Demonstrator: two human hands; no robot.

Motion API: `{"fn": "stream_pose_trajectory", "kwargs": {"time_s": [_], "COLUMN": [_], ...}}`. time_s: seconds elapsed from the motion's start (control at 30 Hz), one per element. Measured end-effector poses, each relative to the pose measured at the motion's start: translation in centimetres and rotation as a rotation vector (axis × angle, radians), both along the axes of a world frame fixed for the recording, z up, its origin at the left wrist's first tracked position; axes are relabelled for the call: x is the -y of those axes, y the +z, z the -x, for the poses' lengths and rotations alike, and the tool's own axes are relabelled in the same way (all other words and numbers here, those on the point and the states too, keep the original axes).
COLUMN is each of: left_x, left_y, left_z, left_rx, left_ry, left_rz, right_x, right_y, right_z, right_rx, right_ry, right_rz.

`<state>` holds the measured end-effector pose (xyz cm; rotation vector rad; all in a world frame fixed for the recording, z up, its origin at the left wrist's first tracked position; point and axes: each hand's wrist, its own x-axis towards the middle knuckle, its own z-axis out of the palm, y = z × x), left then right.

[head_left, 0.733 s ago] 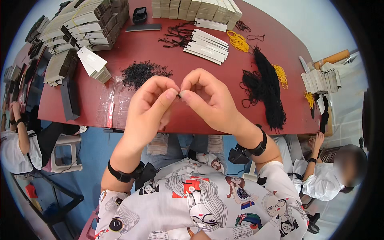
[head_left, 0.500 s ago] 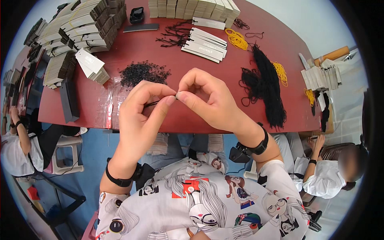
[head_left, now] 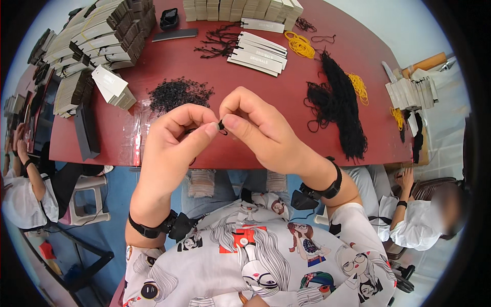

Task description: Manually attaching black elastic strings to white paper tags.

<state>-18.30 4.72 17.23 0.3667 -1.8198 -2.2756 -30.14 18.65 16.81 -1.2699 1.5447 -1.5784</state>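
My left hand [head_left: 171,140] and my right hand [head_left: 263,134] meet tip to tip above the near part of the table. Thumb and forefinger of each are pinched on a thin black cord [head_left: 222,126], and a dark bit and small loop show between the fingertips. Just beyond my left hand lies a heap of small black pin-like pieces [head_left: 179,94]. Farther back, white tags [head_left: 261,59] with black cords through their ends are stacked. Right of my hands rests a long hank of black cords [head_left: 343,110].
Bundled tags [head_left: 105,38] pile high at the back left of the red table [head_left: 286,97]. A black box [head_left: 87,133] stands near the left edge. Yellow rubber bands [head_left: 300,45] lie at the back. Other people sit left and right, one in a white top [head_left: 417,227].
My fingertips have shifted slightly left, and the left hand has turned a little. More of the black cord now shows between them. The view has moved slightly.
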Motion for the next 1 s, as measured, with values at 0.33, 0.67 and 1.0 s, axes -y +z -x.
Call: {"fn": "stream_pose_trajectory", "kwargs": {"time_s": [0.33, 0.67, 1.0], "left_x": [-0.1, -0.2, -0.9], "left_y": [-1.0, -0.6, -1.2], "left_z": [0.0, -0.1, -0.5], "left_rx": [-0.043, -0.004, -0.013], "left_ry": [-0.053, -0.14, -0.041], "left_rz": [-0.345, -0.434, -0.288], "right_x": [0.0, -0.1, -0.1], "right_y": [0.0, 0.4, 0.8], "right_z": [0.0, 1.7, 2.3], "right_rx": [-0.501, -1.186, -1.349], "right_ry": [-0.246, -0.258, -0.189], "right_rz": [0.258, 0.525, 0.533]}}
